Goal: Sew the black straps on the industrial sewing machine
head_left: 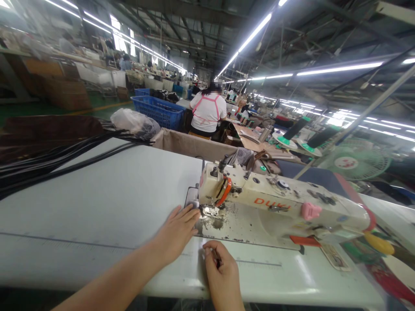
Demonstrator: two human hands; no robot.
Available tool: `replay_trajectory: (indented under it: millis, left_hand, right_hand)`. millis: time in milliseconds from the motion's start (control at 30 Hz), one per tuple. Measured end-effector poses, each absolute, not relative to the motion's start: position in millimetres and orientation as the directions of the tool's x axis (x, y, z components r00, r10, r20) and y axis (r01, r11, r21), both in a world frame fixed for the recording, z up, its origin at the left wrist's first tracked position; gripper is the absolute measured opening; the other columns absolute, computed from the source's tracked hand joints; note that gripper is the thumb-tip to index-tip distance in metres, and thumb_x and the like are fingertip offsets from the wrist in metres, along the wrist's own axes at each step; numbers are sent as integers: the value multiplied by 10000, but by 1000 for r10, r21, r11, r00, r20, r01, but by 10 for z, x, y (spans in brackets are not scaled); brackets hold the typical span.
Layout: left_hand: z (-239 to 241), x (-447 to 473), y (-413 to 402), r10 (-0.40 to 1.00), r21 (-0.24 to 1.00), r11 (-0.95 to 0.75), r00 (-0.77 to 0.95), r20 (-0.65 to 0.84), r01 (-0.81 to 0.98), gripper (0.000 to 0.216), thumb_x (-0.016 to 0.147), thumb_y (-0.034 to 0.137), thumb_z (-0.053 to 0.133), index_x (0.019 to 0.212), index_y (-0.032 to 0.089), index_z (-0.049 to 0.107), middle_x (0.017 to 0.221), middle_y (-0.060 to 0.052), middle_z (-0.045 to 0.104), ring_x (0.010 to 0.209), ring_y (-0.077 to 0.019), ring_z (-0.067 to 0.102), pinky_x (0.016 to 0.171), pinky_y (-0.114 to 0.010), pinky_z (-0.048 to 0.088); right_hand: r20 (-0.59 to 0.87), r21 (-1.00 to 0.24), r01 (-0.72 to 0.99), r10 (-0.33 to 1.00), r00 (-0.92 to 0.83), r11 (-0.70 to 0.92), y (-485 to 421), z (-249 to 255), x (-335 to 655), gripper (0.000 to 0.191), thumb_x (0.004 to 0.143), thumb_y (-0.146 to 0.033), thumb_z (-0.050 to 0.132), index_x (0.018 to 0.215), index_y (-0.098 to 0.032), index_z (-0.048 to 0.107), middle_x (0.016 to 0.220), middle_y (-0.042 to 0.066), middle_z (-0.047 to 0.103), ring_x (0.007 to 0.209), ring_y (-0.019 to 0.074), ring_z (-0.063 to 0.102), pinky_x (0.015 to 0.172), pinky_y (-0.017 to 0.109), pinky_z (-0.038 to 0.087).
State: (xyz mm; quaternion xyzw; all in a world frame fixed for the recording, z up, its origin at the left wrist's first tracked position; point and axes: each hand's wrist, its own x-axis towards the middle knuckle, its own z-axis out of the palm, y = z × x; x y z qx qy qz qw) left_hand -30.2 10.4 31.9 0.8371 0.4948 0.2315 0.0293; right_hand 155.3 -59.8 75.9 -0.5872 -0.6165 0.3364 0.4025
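Note:
My left hand (177, 231) lies flat on the white table (97, 203), fingers stretched toward the needle area (209, 211) of the cream sewing machine (279, 203). Its fingertips touch the table just left of the presser foot. Closer to me, my right hand (222, 270) rests near the table's front edge with its fingers curled in. A small dark thing seems pinched in it, too small to name. The machine bed under the needle is stained with dark grime.
A bundle of black straps (48, 162) lies across the table's left side. Behind are a plastic bag (134, 122), blue crates (157, 111), a seated person in white (207, 112), thread cones (293, 131) and a green fan (355, 162).

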Motion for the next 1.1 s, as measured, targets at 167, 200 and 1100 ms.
replay_trajectory:
  millis: [167,200,1100]
  left_hand:
    - [394,-295,87,866,311,-478,382,322,822,445,1006,264,563,1450,247,563,1521,-74,601,1495,-298,453,1232,-565,352]
    - [406,-290,78,869,316,-475,381,315,822,451,1002,259,567,1452,249,560,1526,-74,596,1501,-301,442,1232,-576,351]
    - [567,-448,1234,731,380,-682,569,376,625,422,1003,260,557,1417,290,633,1540,-42,584,1473,-257,478,1269,-448,367]
  right_hand:
    - [87,-877,474,996,-8,80,-595,753,1561,275,937,-412,539,853,-219,717,691,-2,659,611,163,556,599,247,442]
    - [91,-875,477,996,-11,85,-594,749,1563,275,939,-409,535,855,-220,717,697,-1,663,617,164,561,605,248,443]
    - [110,-858,503,994,-12,101,-664,666,1590,233,957,-353,523,874,-229,702,700,-9,647,633,153,553,622,245,421]
